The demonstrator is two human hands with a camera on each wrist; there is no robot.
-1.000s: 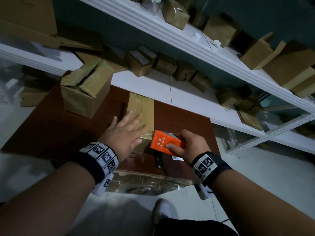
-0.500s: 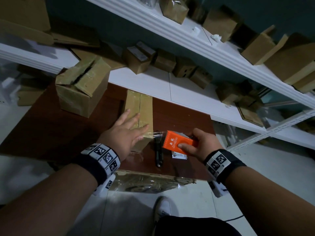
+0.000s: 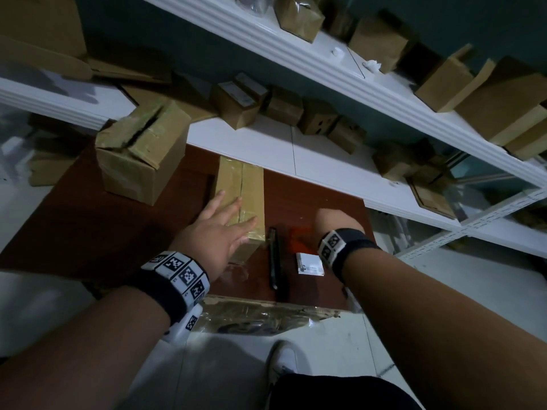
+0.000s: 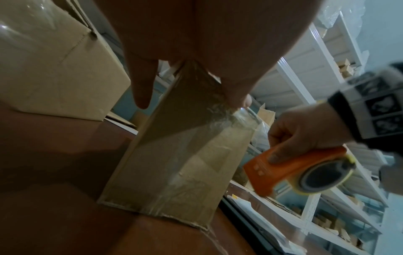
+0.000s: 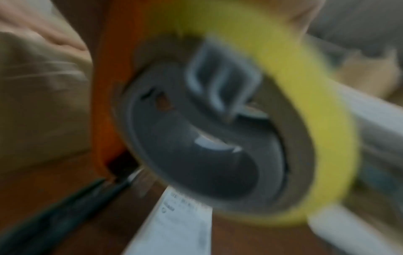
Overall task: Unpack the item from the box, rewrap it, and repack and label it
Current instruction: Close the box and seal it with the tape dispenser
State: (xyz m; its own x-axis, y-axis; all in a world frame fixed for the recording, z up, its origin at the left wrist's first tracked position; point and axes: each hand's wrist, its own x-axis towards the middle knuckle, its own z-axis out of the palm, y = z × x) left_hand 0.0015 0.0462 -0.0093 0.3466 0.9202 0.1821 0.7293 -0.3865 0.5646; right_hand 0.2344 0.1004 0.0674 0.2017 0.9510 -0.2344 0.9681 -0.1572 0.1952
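A long, narrow cardboard box [image 3: 241,187] lies on the brown table [image 3: 88,226], with clear tape over its near end [image 4: 196,155]. My left hand [image 3: 222,232] presses flat on top of that end, fingers straight. My right hand [image 3: 334,223] grips an orange tape dispenser [image 4: 283,170] with a yellow-rimmed roll [image 5: 305,120], just right of the box and low over the table. In the head view the dispenser [image 3: 299,236] is a blurred orange smear. A white label [image 3: 309,263] lies on the table below my right wrist.
A black pen-like tool [image 3: 273,258] lies between the box and the label. A larger open cardboard box [image 3: 139,155] stands at the table's back left. White shelves [image 3: 325,69] behind carry several small cartons. A plastic-wrapped flat piece [image 3: 260,318] hangs at the table's near edge.
My right hand has pulled the dispenser from the box's near end rightward and down toward the table, turning it over. My left hand stays pressed on the box.
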